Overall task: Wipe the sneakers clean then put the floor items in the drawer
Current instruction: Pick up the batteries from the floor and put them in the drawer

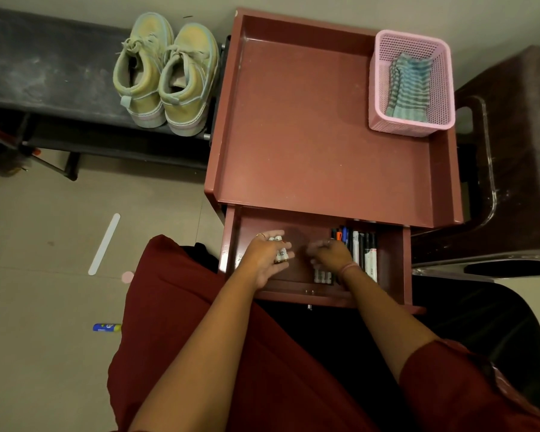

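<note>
A pair of pale yellow sneakers (166, 73) stands on a dark bench at the upper left. The drawer (390, 269) of a dark red cabinet is pulled open below me. Both hands are inside it. My left hand (264, 260) holds a few small white bottles (279, 252) in its curled fingers. My right hand (331, 254) hangs with curled fingers over small white items (321, 275) on the drawer floor, beside a row of markers (360, 247); whether it grips one is unclear. On the floor at the left lie a white flat stick (104, 243), a pink disc (127, 276) and a blue-yellow tube (107, 327).
The cabinet top (296, 126) carries a pink mesh basket (384, 88) holding a striped cloth (410, 85). A dark brown plastic stool (512, 169) stands at the right. My red garment covers my lap and part of the floor.
</note>
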Demonstrator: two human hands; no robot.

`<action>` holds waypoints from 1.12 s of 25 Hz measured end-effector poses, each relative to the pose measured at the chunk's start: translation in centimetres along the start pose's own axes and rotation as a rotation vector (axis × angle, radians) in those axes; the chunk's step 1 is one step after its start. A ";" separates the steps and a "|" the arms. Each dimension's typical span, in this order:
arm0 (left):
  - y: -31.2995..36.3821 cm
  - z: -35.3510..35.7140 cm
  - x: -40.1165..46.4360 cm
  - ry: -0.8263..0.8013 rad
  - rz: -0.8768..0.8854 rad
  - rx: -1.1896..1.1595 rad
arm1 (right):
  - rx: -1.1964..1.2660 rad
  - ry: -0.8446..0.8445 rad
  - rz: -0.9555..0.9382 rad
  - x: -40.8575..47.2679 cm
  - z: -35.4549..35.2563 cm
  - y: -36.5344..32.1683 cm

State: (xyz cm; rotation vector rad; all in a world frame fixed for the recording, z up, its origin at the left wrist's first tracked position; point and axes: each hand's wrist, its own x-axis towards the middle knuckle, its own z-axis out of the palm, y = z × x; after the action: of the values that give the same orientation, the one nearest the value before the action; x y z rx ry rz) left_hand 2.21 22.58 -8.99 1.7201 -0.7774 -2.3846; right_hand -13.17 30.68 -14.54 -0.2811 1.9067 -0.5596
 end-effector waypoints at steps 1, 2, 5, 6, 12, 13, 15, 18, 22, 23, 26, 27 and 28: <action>-0.1 0.2 0.0 -0.023 -0.009 0.023 | 0.242 -0.130 0.048 -0.9 0.1 -0.8; -0.1 0.4 -0.1 -0.045 -0.016 0.049 | 0.383 -0.250 0.080 -1.4 0.2 -1.1; -0.3 0.7 -0.4 -0.077 -0.031 0.106 | 0.522 -0.430 0.103 -2.3 0.7 -1.2; -0.3 0.7 -0.4 -0.075 -0.030 0.120 | 0.536 -0.426 0.094 -2.3 0.9 -1.1; -0.3 0.2 -0.2 0.042 0.011 0.080 | -0.183 -0.091 -0.037 -0.1 1.9 0.6; -0.3 0.1 0.0 0.062 0.021 0.073 | -0.424 0.008 -0.103 0.2 1.8 0.9; -0.4 -0.1 0.2 0.087 0.041 0.078 | -0.570 0.121 -0.138 0.1 1.6 1.3; -0.5 -0.1 0.3 0.099 0.055 0.074 | -0.604 0.138 -0.117 0.7 1.9 1.8; -0.5 -0.1 0.3 0.130 0.070 0.076 | -0.764 0.118 -0.142 1.4 2.6 2.1; -0.5 -0.1 0.4 0.141 0.070 0.073 | -0.791 0.122 -0.154 1.5 2.6 2.2; -0.4 -0.2 0.3 0.154 0.071 0.053 | -0.907 0.133 -0.218 1.7 2.3 2.6; -0.3 -0.2 0.2 0.154 0.075 0.043 | -0.892 0.127 -0.217 1.8 2.0 2.6; -0.4 -0.2 0.2 0.156 0.079 0.040 | -0.844 0.113 -0.207 1.8 1.6 2.5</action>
State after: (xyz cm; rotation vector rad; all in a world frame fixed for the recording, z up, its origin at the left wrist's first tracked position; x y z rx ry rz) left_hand 2.37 22.76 -9.35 1.8287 -0.8578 -2.1678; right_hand -12.20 31.65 -17.73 -1.0098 2.1517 0.1388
